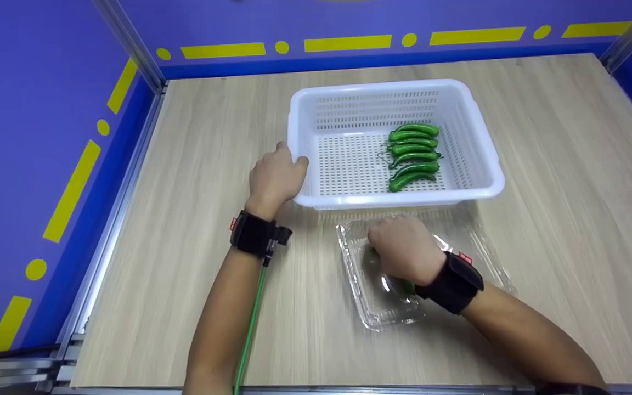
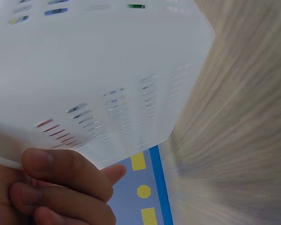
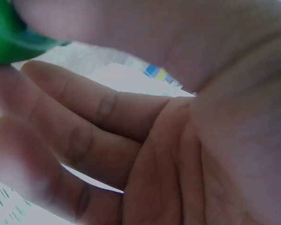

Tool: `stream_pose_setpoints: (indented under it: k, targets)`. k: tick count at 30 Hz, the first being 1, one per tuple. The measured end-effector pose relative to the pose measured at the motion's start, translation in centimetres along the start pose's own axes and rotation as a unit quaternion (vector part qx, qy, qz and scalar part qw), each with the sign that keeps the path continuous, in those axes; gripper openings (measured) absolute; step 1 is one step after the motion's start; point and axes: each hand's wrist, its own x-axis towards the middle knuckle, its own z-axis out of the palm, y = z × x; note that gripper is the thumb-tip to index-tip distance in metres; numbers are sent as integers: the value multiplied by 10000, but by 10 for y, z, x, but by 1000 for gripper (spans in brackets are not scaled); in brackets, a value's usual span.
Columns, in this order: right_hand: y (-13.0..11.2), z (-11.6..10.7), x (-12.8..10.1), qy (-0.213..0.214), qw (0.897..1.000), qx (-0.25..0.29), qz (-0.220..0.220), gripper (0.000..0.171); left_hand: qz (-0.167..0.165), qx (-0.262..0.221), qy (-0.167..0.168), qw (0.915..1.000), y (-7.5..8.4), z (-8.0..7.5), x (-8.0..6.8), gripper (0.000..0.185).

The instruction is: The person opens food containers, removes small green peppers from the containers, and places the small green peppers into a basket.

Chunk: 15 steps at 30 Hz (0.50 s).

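Observation:
My left hand (image 1: pixel 277 174) grips the left rim of a white plastic basket (image 1: pixel 382 200), thumb over the edge and fingers (image 2: pixel 70 173) curled by the outer wall in the left wrist view. Several green chili peppers (image 1: pixel 415 149) lie in a column on the basket's right side. Over a clear plastic clamshell box (image 1: pixel 357 285), my right hand (image 1: pixel 406 247) is turned knuckles up. Between its thumb and fingers it pinches a green pepper (image 3: pixel 4 35), partly out of the right wrist view. Some green shows in the box beneath the hand, mostly hidden by it.
The box's clear lid (image 1: pixel 472 236) lies flat to its right, its far edge close to the basket front. A wooden tabletop (image 1: pixel 195 164) bears everything. Blue walls (image 1: pixel 349 57) with yellow marks enclose it. A green cable (image 1: pixel 251 323) runs along the left forearm.

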Motion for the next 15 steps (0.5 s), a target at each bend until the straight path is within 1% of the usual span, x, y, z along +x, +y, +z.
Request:
stream_pose_setpoints:
  k: [3, 6, 11, 13, 15]
  targets:
    - [2, -3, -2, -31, 10000, 24, -51, 25, 26, -21, 5, 10000, 1, 0, -1, 50]
    - [4, -8, -3, -127, 9998, 94, -105, 28, -22, -17, 1, 10000, 1, 0, -1, 49]
    - [10, -20, -6, -247, 9993, 280, -64, 34, -61, 7, 6, 10000, 0, -1, 0, 50]
    - [13, -24, -9, -196, 9993, 309, -27, 35, -62, 2, 11, 10000, 0, 0, 0, 50]
    - [16, -28, -11, 45, 9995, 307, -64, 35, -76, -7, 10, 10000, 0, 0, 0, 50]
